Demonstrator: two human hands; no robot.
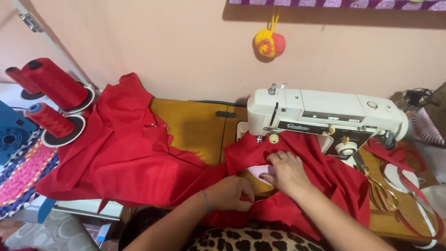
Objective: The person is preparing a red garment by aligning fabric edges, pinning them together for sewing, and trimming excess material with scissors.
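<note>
A large piece of red fabric spreads from the left of the wooden table across to the white sewing machine, passing under its needle. My left hand is closed, pinching the red fabric at the near edge. My right hand lies flat on the fabric just in front of the needle, fingers spread, resting by a small pale patterned piece tucked in the fabric.
Three red thread cones stand at the left beside a blue device and a woven mat. Gold scissors and red strips lie to the right. A crocheted ball hangs on the wall.
</note>
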